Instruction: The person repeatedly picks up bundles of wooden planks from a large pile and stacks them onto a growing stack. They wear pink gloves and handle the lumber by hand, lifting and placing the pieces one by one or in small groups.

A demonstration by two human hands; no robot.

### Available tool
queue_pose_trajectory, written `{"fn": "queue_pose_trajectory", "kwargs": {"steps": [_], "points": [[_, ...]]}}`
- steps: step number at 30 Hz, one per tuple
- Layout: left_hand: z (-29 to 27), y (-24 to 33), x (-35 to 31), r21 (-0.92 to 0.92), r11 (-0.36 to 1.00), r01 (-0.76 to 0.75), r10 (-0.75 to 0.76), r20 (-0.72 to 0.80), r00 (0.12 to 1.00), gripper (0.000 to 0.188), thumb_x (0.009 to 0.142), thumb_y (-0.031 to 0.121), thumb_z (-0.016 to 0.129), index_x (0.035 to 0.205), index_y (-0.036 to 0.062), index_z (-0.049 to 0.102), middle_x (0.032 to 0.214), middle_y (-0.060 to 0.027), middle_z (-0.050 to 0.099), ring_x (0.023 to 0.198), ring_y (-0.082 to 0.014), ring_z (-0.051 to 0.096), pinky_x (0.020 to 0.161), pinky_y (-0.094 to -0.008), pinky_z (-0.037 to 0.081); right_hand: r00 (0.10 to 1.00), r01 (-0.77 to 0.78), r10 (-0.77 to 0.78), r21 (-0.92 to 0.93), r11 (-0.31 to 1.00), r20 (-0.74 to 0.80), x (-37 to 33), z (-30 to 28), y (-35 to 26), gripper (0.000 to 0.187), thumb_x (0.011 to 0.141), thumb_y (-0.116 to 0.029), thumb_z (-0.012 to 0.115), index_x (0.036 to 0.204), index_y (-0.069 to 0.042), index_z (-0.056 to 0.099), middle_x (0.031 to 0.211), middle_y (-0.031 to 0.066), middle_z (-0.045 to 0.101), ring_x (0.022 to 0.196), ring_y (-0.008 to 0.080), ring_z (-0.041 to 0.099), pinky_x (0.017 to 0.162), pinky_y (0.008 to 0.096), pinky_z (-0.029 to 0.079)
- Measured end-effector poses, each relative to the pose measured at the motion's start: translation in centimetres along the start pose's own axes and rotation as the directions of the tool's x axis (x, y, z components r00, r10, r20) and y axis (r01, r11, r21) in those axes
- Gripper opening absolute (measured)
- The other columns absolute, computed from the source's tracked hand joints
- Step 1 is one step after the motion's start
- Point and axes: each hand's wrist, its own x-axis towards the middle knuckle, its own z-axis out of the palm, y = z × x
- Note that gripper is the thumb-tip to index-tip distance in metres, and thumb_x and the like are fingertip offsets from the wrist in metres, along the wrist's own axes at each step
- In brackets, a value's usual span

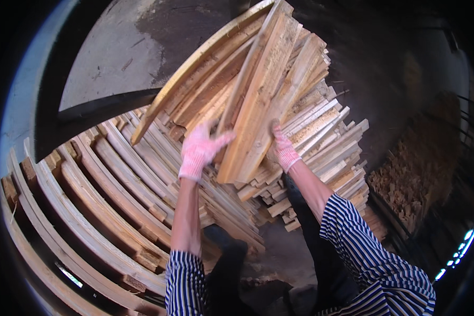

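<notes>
My left hand [197,152], in a pink-and-white knit glove, is beside the left edge of a wooden board [260,95]. Its thumb is stretched out toward the board and its fingers are apart, slightly blurred. On the other side my right hand [283,150], in a matching glove, grips the near end of a second wooden board [292,87]. The thumb lies on top there, and the fingers are hidden at its edge. Both boards rest slanted on a heap of rough wooden strips [321,126], pointing away from me.
Long wooden slats [97,210] lie in spaced rows with small blocks between them at the left. A long pale board [195,63] crosses the far left of the heap. Scrap wood pieces [413,187] are piled at the right. Grey concrete floor [118,58] shows beyond.
</notes>
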Motion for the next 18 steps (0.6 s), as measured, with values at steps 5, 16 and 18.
{"fn": "queue_pose_trajectory", "kwargs": {"steps": [5,16,18], "points": [[4.8,-1.9,0.0,-0.235,0.966,0.109,-0.147,-0.153,0.977,0.084,0.067,0.059,0.086,0.120,-0.0032,0.064,0.099,-0.0197,0.074,0.089,-0.0300,0.072,0.085,-0.0419,0.058,0.997,0.047,-0.036,-0.162,0.986,0.073,-2.3,2.8,1.3,0.089,0.089,-0.057,0.070,0.151,-0.001,0.039,0.151,0.0130,0.046,0.138,0.0231,0.043,0.117,0.0357,0.033],[16.4,6.9,-9.0,-0.905,0.280,0.321,-0.014,0.330,0.944,0.088,0.071,0.025,0.093,0.140,-0.0029,0.046,0.124,-0.0155,0.066,0.108,-0.0227,0.065,0.095,-0.0372,0.054,0.984,-0.092,0.121,-0.214,0.972,0.128,-18.2,-5.7,-8.4,0.087,0.086,-0.051,0.076,0.149,-0.001,0.041,0.147,0.0145,0.050,0.135,0.0268,0.048,0.115,0.0437,0.039],[16.5,7.6,-9.8,-0.928,0.237,0.286,-0.101,0.270,0.958,0.096,0.071,0.022,0.094,0.144,-0.0033,0.038,0.127,-0.0161,0.064,0.110,-0.0230,0.064,0.096,-0.0370,0.054,0.989,-0.047,0.069,-0.163,0.986,0.132,-19.6,-3.1,-7.9,0.089,0.083,-0.047,0.080,0.147,0.001,0.042,0.143,0.0156,0.054,0.132,0.0272,0.051,0.114,0.0432,0.040]]}}
